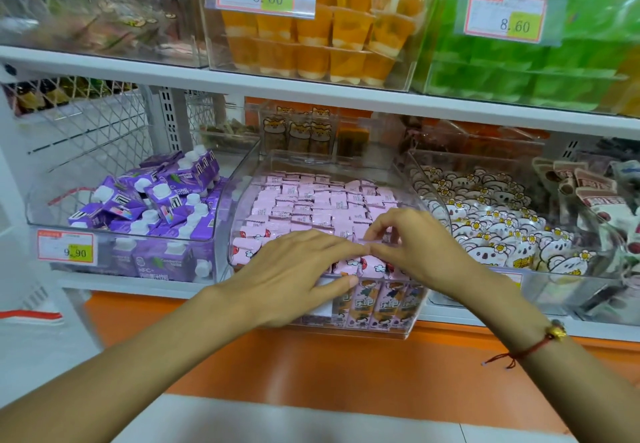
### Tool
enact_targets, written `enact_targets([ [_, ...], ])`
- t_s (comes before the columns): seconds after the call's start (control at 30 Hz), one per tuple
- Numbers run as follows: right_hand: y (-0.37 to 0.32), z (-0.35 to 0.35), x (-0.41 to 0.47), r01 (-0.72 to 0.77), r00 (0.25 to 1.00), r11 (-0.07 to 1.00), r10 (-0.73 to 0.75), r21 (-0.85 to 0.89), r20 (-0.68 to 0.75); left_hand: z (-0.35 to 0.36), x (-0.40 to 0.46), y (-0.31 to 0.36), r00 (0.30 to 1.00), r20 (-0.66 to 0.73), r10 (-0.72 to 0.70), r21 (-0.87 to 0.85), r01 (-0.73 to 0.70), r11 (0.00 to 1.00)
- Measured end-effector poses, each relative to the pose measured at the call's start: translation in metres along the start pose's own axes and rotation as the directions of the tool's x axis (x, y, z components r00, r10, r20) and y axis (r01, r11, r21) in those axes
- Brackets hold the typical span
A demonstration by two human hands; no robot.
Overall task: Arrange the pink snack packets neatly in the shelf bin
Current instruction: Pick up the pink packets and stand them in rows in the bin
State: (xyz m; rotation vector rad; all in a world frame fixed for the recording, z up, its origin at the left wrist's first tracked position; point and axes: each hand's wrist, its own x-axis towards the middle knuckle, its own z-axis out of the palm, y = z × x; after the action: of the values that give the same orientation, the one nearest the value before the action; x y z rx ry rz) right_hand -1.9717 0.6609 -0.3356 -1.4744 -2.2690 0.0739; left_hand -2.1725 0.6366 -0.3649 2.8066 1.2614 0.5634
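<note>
A clear plastic shelf bin [242, 197] on the middle shelf holds several pink snack packets [322, 200] standing in tidy rows. My left hand [294, 266] lies flat over the packets at the bin's front, fingers straight, thumb against the front wall. My right hand [412, 245] reaches in from the right and pinches the top edge of one pink packet [372, 241] in the front row, right at my left fingertips. Both hands hide most of the front row.
A bin of purple drink cartons [156, 200] sits to the left, a bin of white bear-print packets [491, 231] to the right. Orange jelly cups [311, 44] and green packs [536, 62] fill the upper shelf. An orange ledge [311, 366] runs below.
</note>
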Motion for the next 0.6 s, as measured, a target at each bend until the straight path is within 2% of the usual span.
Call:
enact_targets([
  [0.2,-0.005,0.006,-0.004,-0.002,1.000,1.000,0.002,0.005,-0.023,-0.002,-0.001,0.002,1.000,-0.001,-0.024,-0.047,0.024,0.999],
  [0.3,-0.007,0.007,-0.007,0.029,0.994,0.996,-0.020,0.083,-0.105,-0.003,0.001,0.003,1.000,-0.007,-0.025,-0.033,0.025,0.999],
  [0.4,-0.012,0.006,-0.007,0.033,0.971,0.978,0.018,0.207,-0.238,-0.003,0.001,0.003,1.000,-0.007,-0.018,-0.035,0.018,0.999],
  [0.5,-0.020,-0.001,-0.006,0.067,0.909,0.942,0.078,0.328,-0.410,-0.002,0.000,0.002,1.000,0.005,-0.026,-0.036,0.026,0.999],
  [0.6,-0.032,-0.015,-0.007,0.139,0.761,0.891,0.184,0.432,-0.623,-0.003,-0.001,0.002,0.999,0.011,-0.034,-0.050,0.035,0.998],
])
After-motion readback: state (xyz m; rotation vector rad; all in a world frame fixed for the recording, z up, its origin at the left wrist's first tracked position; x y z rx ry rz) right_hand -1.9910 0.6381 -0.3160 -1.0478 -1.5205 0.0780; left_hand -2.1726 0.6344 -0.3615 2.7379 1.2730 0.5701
